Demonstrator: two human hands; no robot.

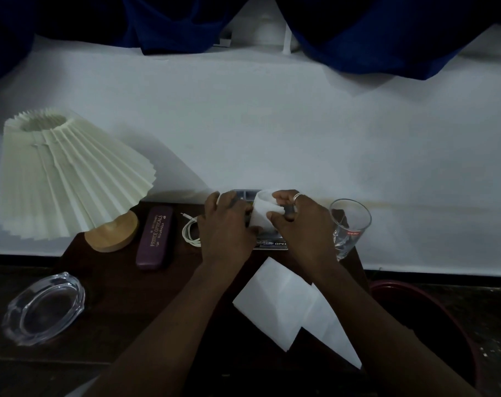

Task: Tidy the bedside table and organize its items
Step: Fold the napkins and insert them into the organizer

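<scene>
On the dark wooden bedside table (123, 305) both my hands work at the far edge. My left hand (226, 227) and my right hand (298, 222) together hold a white tissue (262, 214), fingers curled on it, over a grey compartmented tray (245, 194) that is mostly hidden behind them. A printed card or booklet (275, 244) peeks out under my hands. A coiled white cable (189, 232) lies just left of my left hand. A purple glasses case (156, 237) lies beside the cable.
A pleated cream lamp with a wooden base (112, 233) stands at the back left. A glass ashtray (43, 308) sits at the front left, a drinking glass (348, 227) at the right edge. Unfolded white tissues (283, 302) lie at the front. A dark red bin (432, 316) stands to the right.
</scene>
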